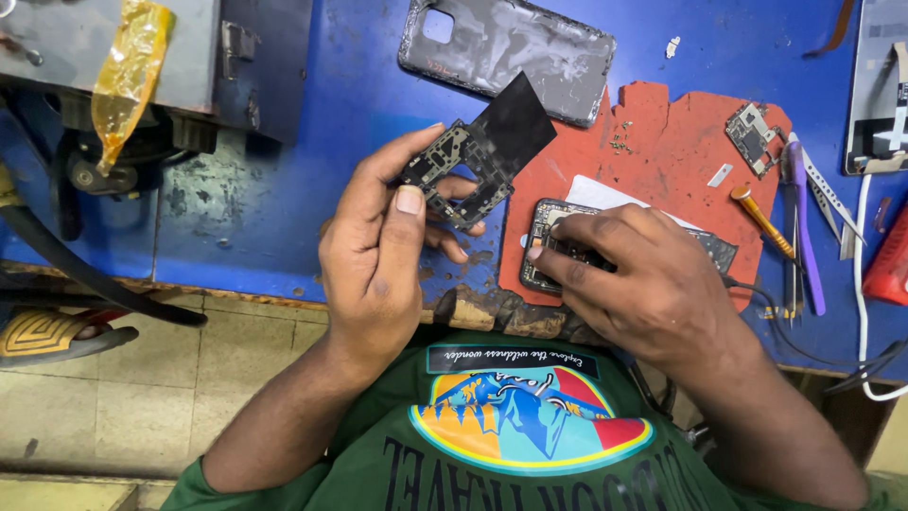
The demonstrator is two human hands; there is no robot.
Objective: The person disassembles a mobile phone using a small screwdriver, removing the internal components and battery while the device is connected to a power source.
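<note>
My left hand [378,251] holds a black plastic inner phone frame [463,170] with a dark square sheet stuck to its upper corner, lifted above the blue bench. My right hand [643,279] rests on an opened phone body [547,237] lying on a red mat [653,142], fingers pressing its top end near the exposed board. Most of that phone is hidden under the hand.
A grey phone back cover [511,47] lies at the top of the blue bench [350,104]. A small circuit board [752,137], a wooden-handled screwdriver [761,222], purple tool [802,218] and tweezers [832,199] lie at right. A grey machine [85,47] stands at top left.
</note>
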